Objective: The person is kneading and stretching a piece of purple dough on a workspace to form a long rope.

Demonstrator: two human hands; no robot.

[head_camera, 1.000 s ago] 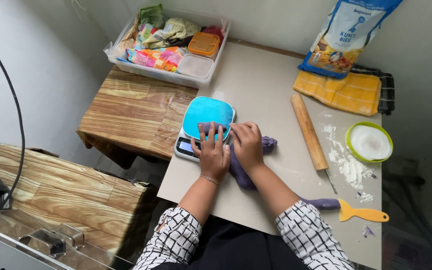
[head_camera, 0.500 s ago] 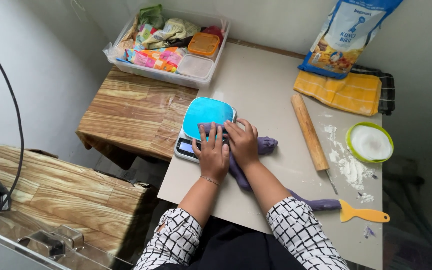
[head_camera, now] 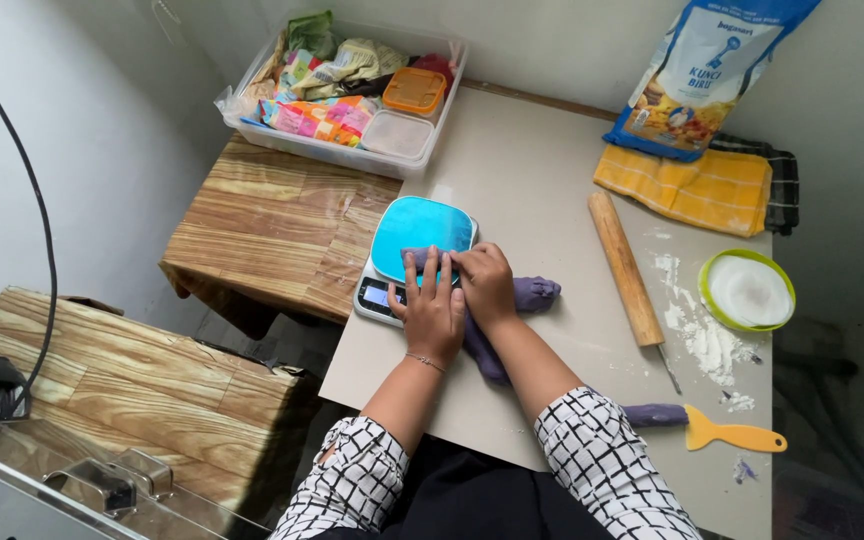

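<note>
Your left hand lies palm down with the fingers stretched forward and slightly spread. Your right hand sits just beside it, touching along the inner edge, its fingers curled downward, though how tightly they close is hard to tell from above. Both forearms run up from the lower edge and converge toward the hands. Your wrists are fairly straight, and both sleeves are pushed up near the elbows.
</note>
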